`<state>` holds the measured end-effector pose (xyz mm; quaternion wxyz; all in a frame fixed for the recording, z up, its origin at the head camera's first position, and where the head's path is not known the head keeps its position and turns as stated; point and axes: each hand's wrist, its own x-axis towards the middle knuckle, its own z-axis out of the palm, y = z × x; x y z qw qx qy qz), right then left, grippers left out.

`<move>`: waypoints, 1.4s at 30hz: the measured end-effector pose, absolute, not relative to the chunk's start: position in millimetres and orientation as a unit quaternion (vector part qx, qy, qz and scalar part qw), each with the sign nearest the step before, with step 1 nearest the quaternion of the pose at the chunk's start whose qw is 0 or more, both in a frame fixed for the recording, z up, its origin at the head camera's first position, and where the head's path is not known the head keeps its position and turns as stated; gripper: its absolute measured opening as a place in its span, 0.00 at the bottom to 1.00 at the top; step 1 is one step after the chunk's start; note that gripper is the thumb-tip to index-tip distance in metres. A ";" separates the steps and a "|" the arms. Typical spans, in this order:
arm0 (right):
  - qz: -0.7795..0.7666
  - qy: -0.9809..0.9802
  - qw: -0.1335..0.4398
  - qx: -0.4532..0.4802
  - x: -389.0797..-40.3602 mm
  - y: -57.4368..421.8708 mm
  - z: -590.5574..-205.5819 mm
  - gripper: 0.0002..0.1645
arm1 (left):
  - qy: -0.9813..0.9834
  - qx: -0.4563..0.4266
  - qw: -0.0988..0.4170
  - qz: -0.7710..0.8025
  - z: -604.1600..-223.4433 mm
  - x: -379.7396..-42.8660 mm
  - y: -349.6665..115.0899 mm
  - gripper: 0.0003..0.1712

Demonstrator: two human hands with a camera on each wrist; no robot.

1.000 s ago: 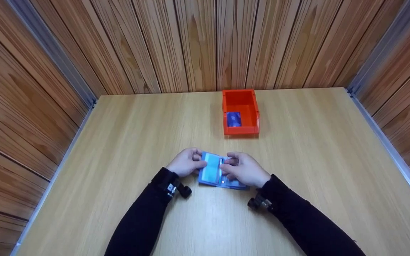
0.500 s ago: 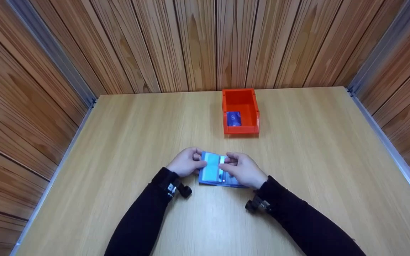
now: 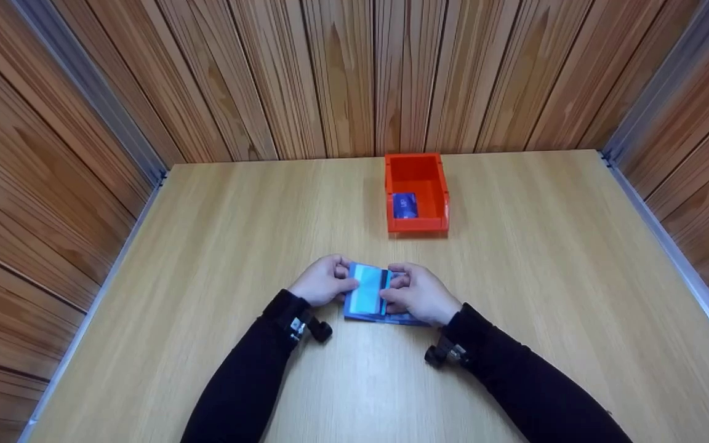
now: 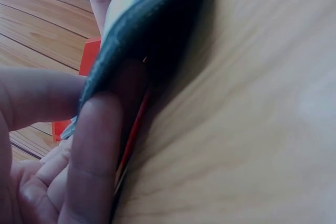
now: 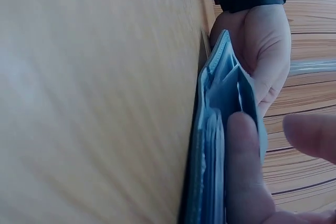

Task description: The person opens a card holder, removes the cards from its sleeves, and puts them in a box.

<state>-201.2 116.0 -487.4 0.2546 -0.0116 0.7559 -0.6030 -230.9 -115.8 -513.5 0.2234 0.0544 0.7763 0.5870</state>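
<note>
An opened blue card holder (image 3: 367, 292) with pale clear sleeves lies in front of the person in the head view. My left hand (image 3: 325, 282) grips its left edge, thumb on top and fingers beneath; in the left wrist view those fingers (image 4: 97, 150) lie against the dark cover (image 4: 152, 17). At the sleeves' right side is my right hand (image 3: 419, 294), beside a dark band along the sleeve edge. The right wrist view has one finger (image 5: 244, 156) straight between the raised leaves and the stacked sleeves (image 5: 212, 156), with the thumb standing apart from the leaf.
Beyond the hands, a red bin (image 3: 417, 225) stands near the back of the wooden table (image 3: 256, 215). Inside it lies a small dark-blue packet or card (image 3: 404, 205). Wood-panelled walls (image 3: 342, 80) enclose the back and sides.
The right hand has shifted slightly left over the sleeves. A dark band now shows at the sleeve edge where a light strip showed half a second ago. The left hand keeps its grip.
</note>
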 end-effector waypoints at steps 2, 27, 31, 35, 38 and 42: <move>-0.605 0.755 0.252 -0.011 -201.5 116.0 -488.0 0.39 | 0.778 0.054 0.223 0.585 -512.9 -230.9 -115.4 0.18; -0.546 0.825 0.145 -0.019 -203.2 125.0 -488.1 0.32 | 0.786 0.047 0.222 0.574 -515.1 -232.1 -116.1 0.19; -0.542 0.829 0.136 -0.014 -202.8 126.2 -486.5 0.32 | 0.790 0.046 0.221 0.570 -514.3 -231.5 -115.9 0.18; -0.541 0.831 0.130 -0.011 -202.1 126.0 -485.0 0.33 | 0.789 0.049 0.220 0.572 -513.5 -230.7 -115.9 0.18; -0.540 0.833 0.123 -0.012 -202.3 125.7 -484.9 0.33 | 0.786 0.050 0.220 0.575 -513.4 -230.9 -116.0 0.18; -0.541 0.833 0.112 -0.018 -203.1 125.7 -483.4 0.34 | 0.787 0.050 0.219 0.575 -513.0 -231.0 -116.0 0.18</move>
